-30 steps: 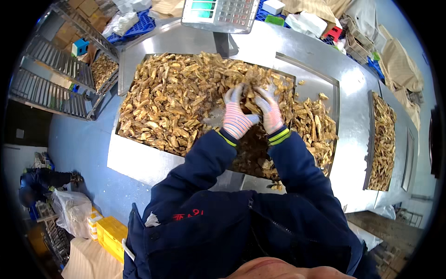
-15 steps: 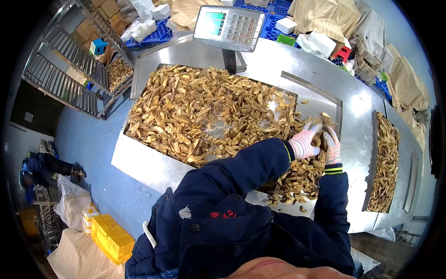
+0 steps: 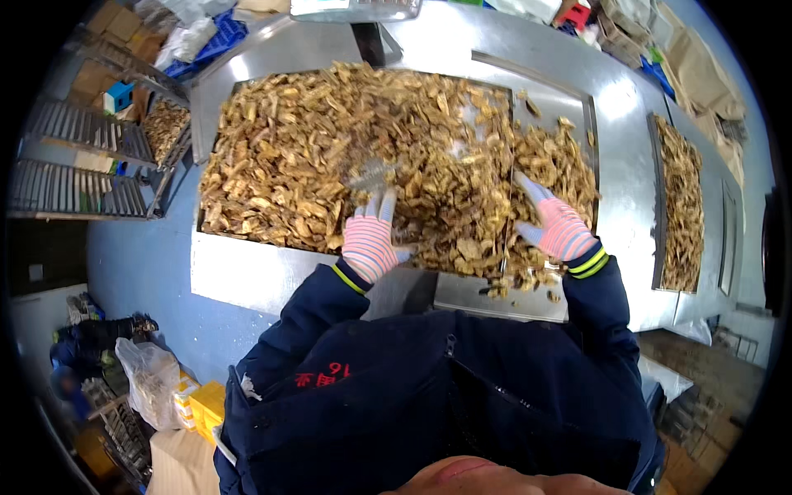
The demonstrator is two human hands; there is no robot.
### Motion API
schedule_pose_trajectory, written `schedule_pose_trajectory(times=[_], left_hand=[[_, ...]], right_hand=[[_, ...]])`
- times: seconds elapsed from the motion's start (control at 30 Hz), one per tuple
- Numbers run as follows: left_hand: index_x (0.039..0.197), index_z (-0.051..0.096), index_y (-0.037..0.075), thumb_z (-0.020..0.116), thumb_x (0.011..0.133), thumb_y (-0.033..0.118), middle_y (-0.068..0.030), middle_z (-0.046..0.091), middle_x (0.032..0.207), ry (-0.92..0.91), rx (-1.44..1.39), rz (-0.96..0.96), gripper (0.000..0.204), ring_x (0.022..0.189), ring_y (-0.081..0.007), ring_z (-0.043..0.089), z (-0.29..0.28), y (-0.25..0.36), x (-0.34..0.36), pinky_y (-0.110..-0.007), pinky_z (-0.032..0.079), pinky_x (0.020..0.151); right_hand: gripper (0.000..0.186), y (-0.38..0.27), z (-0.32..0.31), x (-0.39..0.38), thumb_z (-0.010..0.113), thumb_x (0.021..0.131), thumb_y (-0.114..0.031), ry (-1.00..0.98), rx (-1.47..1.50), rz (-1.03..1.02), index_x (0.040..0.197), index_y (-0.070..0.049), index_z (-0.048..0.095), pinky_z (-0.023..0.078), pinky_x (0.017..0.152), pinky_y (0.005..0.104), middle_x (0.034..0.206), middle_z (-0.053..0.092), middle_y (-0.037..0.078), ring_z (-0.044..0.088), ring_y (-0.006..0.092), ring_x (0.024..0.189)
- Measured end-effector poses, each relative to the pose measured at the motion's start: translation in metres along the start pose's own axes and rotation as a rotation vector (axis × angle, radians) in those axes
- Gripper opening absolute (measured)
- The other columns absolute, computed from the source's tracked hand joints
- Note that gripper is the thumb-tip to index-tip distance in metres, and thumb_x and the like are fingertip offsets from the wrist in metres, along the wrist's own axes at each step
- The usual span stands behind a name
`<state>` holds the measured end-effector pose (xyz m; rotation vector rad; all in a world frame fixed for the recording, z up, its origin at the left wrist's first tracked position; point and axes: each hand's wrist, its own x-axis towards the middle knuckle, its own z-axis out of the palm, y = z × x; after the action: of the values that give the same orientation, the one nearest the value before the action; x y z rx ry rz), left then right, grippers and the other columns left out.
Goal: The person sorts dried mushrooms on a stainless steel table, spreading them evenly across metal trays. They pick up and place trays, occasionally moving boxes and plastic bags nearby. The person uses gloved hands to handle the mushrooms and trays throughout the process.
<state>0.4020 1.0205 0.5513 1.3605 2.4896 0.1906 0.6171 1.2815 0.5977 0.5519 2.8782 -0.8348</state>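
Note:
Brown, dried-looking slices (image 3: 280, 148) fill a large shallow metal tray (image 3: 200, 216), with bare metal showing through in places. To its right, more of these slices (image 3: 561, 161) lie in a second metal tray (image 3: 596, 124). My left hand (image 3: 371, 239), in a pink-and-white striped glove, reaches over the near edge of the large tray with fingers apart, fingertips at the slices. My right hand (image 3: 559, 224), gloved alike, is over the border between the two trays. Its fingers are spread and touch the slices. Neither hand grips anything I can see.
A weighing scale display on a post (image 3: 367, 41) rises behind the large tray. Another tray of slices (image 3: 683, 206) lies farther right. At left stands a metal rack (image 3: 82, 132). A yellow box (image 3: 208, 406) and a person (image 3: 91, 346) are at lower left.
My hands were close together over the right-hand slices. My left hand has moved left to the large tray; my right has moved slightly left and nearer the border. The view has shifted.

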Motion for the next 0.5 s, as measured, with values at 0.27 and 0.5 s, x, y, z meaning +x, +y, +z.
schedule_pose_trajectory(times=[0.27,0.5], left_hand=[[0.152,-0.003,0.012,0.083,0.066,0.047,-0.0242,0.017,0.154,-0.285,-0.014,-0.080,0.126,0.115,-0.0381,0.057,-0.009,0.023,0.074,-0.039,0.050,0.093],[0.152,0.005,0.014,0.084,0.066,0.020,-0.0231,0.024,0.152,-0.292,-0.428,0.027,0.117,0.125,-0.0373,0.048,0.000,0.026,0.114,-0.041,0.045,0.101]], right_hand=[[0.089,-0.046,0.046,0.061,0.063,0.083,-0.040,-0.137,-0.223,0.423,0.151,-0.010,0.014,0.047,0.095,0.0436,0.143,0.036,0.029,0.055,0.0385,0.116],[0.089,-0.046,0.052,0.116,0.064,0.082,-0.023,-0.181,0.005,0.309,0.153,-0.014,0.011,0.039,0.105,0.0445,0.147,0.027,0.033,0.038,0.0401,0.133]])
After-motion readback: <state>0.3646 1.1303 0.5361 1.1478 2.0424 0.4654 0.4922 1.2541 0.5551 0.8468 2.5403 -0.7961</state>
